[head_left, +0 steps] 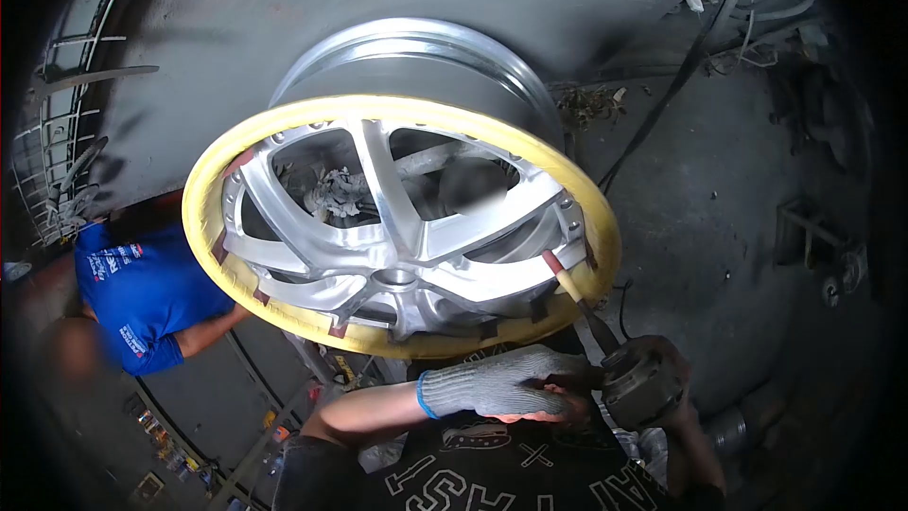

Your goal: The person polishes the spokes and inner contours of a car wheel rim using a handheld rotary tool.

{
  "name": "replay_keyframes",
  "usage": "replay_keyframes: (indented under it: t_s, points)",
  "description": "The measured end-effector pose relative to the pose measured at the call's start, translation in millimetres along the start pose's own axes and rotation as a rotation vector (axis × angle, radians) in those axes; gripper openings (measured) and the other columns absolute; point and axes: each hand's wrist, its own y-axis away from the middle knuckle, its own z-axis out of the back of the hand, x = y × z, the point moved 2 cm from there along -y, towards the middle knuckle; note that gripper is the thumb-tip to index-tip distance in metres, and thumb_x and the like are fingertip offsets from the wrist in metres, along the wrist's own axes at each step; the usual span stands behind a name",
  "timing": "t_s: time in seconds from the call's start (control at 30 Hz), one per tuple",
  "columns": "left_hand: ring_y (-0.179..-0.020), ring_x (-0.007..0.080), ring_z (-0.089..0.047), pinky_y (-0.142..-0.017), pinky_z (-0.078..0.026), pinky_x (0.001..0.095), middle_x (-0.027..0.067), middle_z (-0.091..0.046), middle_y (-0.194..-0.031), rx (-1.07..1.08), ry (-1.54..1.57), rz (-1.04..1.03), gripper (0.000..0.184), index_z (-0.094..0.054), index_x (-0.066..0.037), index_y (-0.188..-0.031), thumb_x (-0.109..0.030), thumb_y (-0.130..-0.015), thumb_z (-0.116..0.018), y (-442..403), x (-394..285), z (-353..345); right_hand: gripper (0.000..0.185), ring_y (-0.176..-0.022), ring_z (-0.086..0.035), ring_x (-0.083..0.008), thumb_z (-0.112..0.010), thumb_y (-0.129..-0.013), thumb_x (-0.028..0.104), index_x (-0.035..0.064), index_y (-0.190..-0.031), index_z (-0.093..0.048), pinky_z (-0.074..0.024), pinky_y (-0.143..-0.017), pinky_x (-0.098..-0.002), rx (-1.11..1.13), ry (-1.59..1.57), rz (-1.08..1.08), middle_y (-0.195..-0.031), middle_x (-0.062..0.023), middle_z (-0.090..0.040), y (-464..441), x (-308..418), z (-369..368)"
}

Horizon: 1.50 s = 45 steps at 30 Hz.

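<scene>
My right hand (673, 371), in shadow, is wrapped round a dark, round-bodied power grinder (643, 383). Its long spindle carries a narrow tan and red-brown abrasive tip (565, 276), which overlaps the lower right of the wheel rim in view; whether it touches the metal I cannot tell. My left hand (520, 385) wears a grey knit glove with a blue cuff. Its fingers are curled close beside the grinder, and what they hold, if anything, is hidden. The silver alloy wheel rim (402, 227) stands tilted before me, yellow covering (203, 213) round its outer lip.
A person in a blue shirt (156, 289) is at the left. A metal wire guard (66, 142) is at the upper left. A dark cable (667, 99) hangs on the right, near small debris (591, 104). Small coloured items (165, 440) lie at the lower left.
</scene>
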Motion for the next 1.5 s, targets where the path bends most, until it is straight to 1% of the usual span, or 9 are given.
replay_keyframes:
  t_s: [0.07, 0.17, 0.27, 0.4, 0.67, 0.8, 0.83, 0.9, 1.5]
  points:
    - [-0.053, 0.0047, -0.050, -0.047, -0.042, 0.0223, 0.0021, -0.062, -0.076, -0.049, 0.027, -0.030, 0.036, -0.063, 0.000, -0.119, -0.026, -0.094, -0.062, 1, 8, 4, 0.088, -0.106, -0.064, -0.0266, -0.095, -0.052, 0.029, -0.0050, -0.124, -0.058, -0.0533, -0.087, -0.0369, 0.034, -0.022, 0.023, -0.120, -0.0199, -0.061, -2, -3, 4]
    - [-0.053, 0.0053, -0.051, -0.046, -0.041, 0.0220, 0.0015, -0.062, -0.074, 0.017, -0.188, 0.053, 0.032, -0.064, -0.002, -0.113, -0.027, -0.093, -0.062, 3, -23, 2, 0.093, -0.106, -0.064, -0.0269, -0.096, -0.050, 0.032, -0.0031, -0.127, -0.057, -0.0536, -0.086, -0.0379, 0.173, 0.055, 0.149, -0.120, -0.0189, -0.061, -7, 8, 8]
    - [-0.066, 0.0135, -0.058, -0.056, -0.049, 0.0303, 0.0053, -0.062, -0.084, 0.020, -0.256, 0.198, 0.037, -0.063, -0.003, -0.112, -0.036, -0.095, -0.060, 8, -31, -3, 0.093, -0.105, -0.064, -0.0299, -0.095, -0.051, 0.034, -0.0007, -0.128, -0.056, -0.0531, -0.087, -0.0400, 0.169, 0.266, 0.095, -0.119, -0.0196, -0.061, -7, 24, 4]
    - [-0.077, 0.0197, -0.063, -0.064, -0.054, 0.0365, 0.0090, -0.062, -0.092, 0.007, -0.265, 0.277, 0.041, -0.061, -0.004, -0.113, -0.041, -0.097, -0.058, 1, 11, -3, 0.090, -0.106, -0.064, -0.0358, -0.095, -0.052, 0.037, 0.0014, -0.126, -0.057, -0.0521, -0.091, -0.0442, 0.170, 0.396, 0.291, -0.120, -0.0197, -0.062, -6, 24, 0]
    - [-0.095, 0.0257, -0.065, -0.073, -0.056, 0.0413, 0.0184, -0.061, -0.108, -0.171, 0.464, 0.088, 0.049, -0.050, 0.002, -0.126, -0.040, -0.101, -0.050, -4, 71, -6, 0.086, -0.097, -0.064, -0.0386, -0.091, -0.051, 0.030, 0.0028, -0.124, -0.055, -0.0519, -0.082, -0.0474, 0.082, 0.633, 0.421, -0.112, -0.0180, -0.064, 3, 12, -11]
    - [-0.103, 0.0288, -0.066, -0.078, -0.058, 0.0437, 0.0230, -0.061, -0.116, 0.135, 1.178, 0.125, 0.053, -0.045, 0.005, -0.133, -0.039, -0.104, -0.046, -11, 86, -2, 0.092, -0.102, -0.063, -0.0418, -0.092, -0.052, 0.028, -0.0003, -0.129, -0.050, -0.0515, -0.087, -0.0498, 0.044, 0.720, 0.415, -0.117, -0.0207, -0.061, 9, 5, -5]
    - [-0.109, 0.0347, -0.065, -0.083, -0.057, 0.0505, 0.0252, -0.059, -0.116, -0.224, 0.568, 0.082, 0.061, -0.038, 0.005, -0.138, -0.047, -0.106, -0.038, -7, 104, 9, 0.091, -0.102, -0.063, -0.0422, -0.091, -0.051, 0.026, -0.0010, -0.128, -0.050, -0.0514, -0.087, -0.0499, 0.039, 0.715, 0.403, -0.117, -0.0211, -0.060, 9, 4, -5]
    - [-0.109, 0.0346, -0.064, -0.083, -0.057, 0.0502, 0.0249, -0.059, -0.117, -0.249, 0.514, 0.072, 0.061, -0.038, 0.006, -0.138, -0.046, -0.105, -0.038, -17, 72, -1, 0.091, -0.102, -0.063, -0.0422, -0.091, -0.051, 0.024, -0.0014, -0.128, -0.050, -0.0513, -0.087, -0.0500, 0.028, 0.769, 0.384, -0.116, -0.0213, -0.060, 9, 10, -4]
    - [-0.120, 0.0324, -0.056, -0.084, -0.058, 0.0446, 0.0201, -0.052, -0.131, -0.288, 0.419, -0.001, 0.055, -0.032, 0.009, -0.142, -0.029, -0.104, -0.045, -11, 91, -2, 0.084, -0.094, -0.065, -0.0415, -0.092, -0.051, 0.023, -0.0002, -0.123, -0.055, -0.0527, -0.080, -0.0481, 0.051, 0.718, 0.373, -0.110, -0.0207, -0.064, -2, 18, -10]
